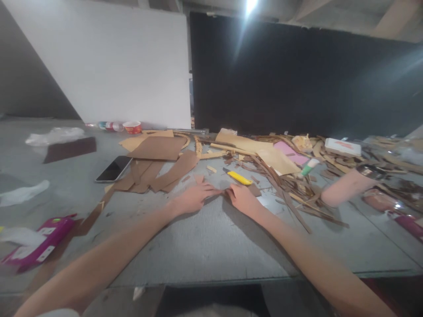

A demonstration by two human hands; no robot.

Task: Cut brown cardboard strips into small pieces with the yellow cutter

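Observation:
Near the middle of the grey table, my left hand [193, 198] rests with its fingers stretched out to the right, their tips close to my right hand. My right hand [243, 200] is closed in a pinch, its fingertips pointing left; what they hold is too small and blurred to make out. A small brown scrap [254, 190] lies beside my right knuckles, partly covered. Another small brown scrap [199, 179] sits just beyond my left fingers. Past both hands lies a yellow utility knife [239, 178], its blade pointing left.
Brown sheets [158, 148] are stacked beyond my left hand, beside a phone [114, 169]. Cut strips [291, 200] are heaped at the right, near a pink tumbler [346, 187] lying tilted. At left is a magenta pack [49, 240]. A red-and-white cup [132, 127] stands at the back.

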